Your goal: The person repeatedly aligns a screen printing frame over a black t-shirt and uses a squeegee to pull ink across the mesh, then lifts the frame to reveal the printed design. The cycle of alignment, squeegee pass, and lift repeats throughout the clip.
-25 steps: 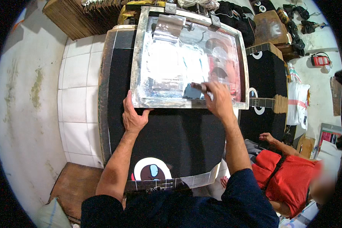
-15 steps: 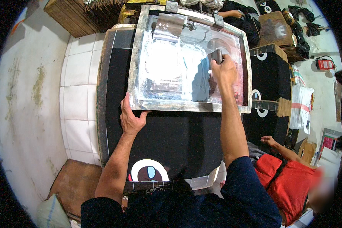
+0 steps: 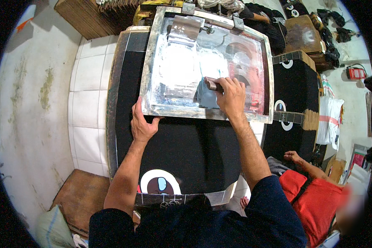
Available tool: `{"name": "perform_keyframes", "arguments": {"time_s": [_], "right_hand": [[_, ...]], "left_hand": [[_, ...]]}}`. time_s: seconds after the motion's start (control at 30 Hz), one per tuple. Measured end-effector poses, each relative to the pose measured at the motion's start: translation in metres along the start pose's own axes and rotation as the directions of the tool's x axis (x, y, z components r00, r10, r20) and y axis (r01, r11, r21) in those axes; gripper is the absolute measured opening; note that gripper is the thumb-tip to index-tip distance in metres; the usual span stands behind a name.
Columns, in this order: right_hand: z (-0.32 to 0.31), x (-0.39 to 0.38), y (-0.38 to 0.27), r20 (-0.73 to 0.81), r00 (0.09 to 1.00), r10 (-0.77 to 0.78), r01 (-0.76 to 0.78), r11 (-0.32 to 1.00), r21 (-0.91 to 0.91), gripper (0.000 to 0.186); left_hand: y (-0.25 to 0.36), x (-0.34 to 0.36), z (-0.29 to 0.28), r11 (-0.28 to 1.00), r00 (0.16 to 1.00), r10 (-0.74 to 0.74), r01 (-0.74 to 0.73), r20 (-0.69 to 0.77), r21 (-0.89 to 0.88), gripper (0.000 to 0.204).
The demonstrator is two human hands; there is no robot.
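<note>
Now the right hand (image 3: 232, 98) curls tight around a small squeegee (image 3: 212, 84) inside the framed screen (image 3: 186, 113), with room either side before its rails. The left hand (image 3: 144, 127), thumb spread from fingers, clasps the near-left corner; past that near edge, black cloth (image 3: 186, 153) lies wide open.

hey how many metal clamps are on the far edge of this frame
2: one clamp toward the left end of the frame, the other clamp toward its right end. Any underneath would be hidden.
</note>
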State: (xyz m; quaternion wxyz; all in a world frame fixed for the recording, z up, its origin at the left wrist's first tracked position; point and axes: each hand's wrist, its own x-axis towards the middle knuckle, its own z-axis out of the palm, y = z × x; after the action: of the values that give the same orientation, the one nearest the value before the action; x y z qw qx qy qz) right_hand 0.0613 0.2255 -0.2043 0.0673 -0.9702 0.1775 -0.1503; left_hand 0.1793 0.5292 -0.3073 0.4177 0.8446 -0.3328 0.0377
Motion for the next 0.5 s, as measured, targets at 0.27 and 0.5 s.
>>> {"name": "perform_keyframes", "arguments": {"time_s": [0.27, 0.5], "right_hand": [[-0.002, -0.064, -0.030, -0.022, 0.985, 0.169, -0.164, 0.977, 0.133, 0.037], [-0.054, -0.050, -0.047, -0.399, 0.916, -0.023, 0.051, 0.997, 0.059, 0.034]], "left_hand": [[0.004, 0.002, -0.005, 0.997, 0.998, -0.051, 0.053, 0.032, -0.060, 0.100], [0.081, 0.029, -0.057, 0.887, 0.981, -0.128, 0.048, -0.144, -0.459, 0.104]]}}
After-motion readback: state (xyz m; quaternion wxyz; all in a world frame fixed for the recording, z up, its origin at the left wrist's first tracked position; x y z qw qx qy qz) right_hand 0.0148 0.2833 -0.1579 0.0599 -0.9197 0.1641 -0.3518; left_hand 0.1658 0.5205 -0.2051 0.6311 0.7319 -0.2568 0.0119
